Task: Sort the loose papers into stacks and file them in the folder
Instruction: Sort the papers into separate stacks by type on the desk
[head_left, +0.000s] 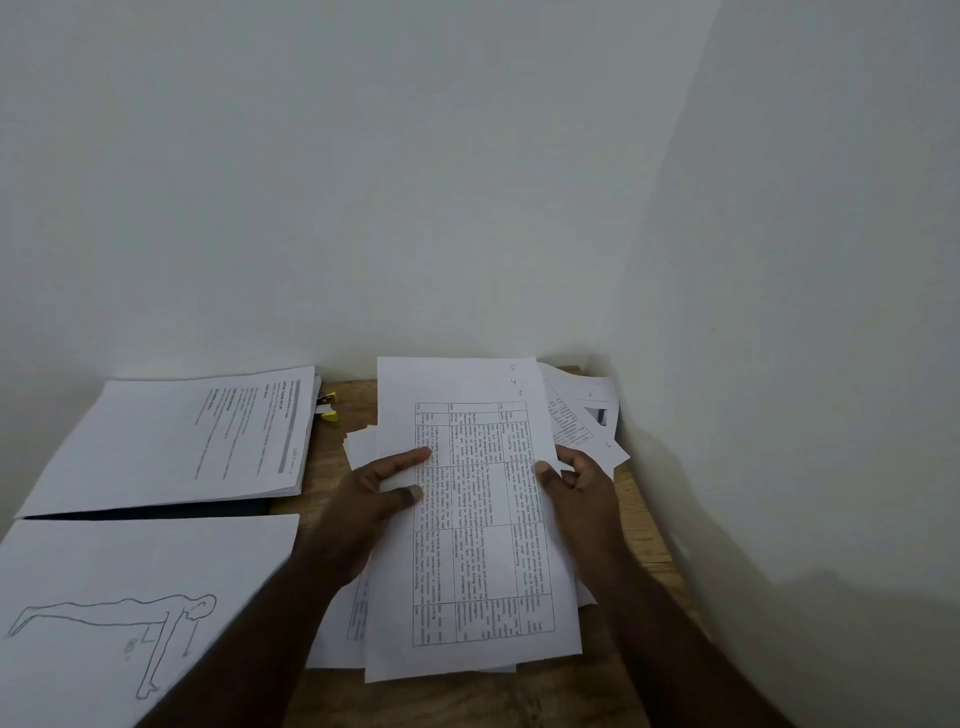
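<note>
Between our two hands, over the right part of the wooden bench (639, 525), we are holding a printed sheet with a table (478, 519) on it. Our left hand (374, 499) is pinching its left edge, thumb on top, fingers curled under. Our right hand (582, 483) is closing on the right edge, thumb pressing the printed face. Under this sheet a loose pile of papers (582, 415) is lying spread toward the corner of the walls, some sticking out beyond our right hand. To the left, well apart from both hands, a stack of text pages (182, 441) is resting on a dark folder (156, 509), and nearer to us a sheet with a figure drawing (119, 618) is lying flat. A small yellow object (328, 408) is sitting just beside the far stack.
</note>
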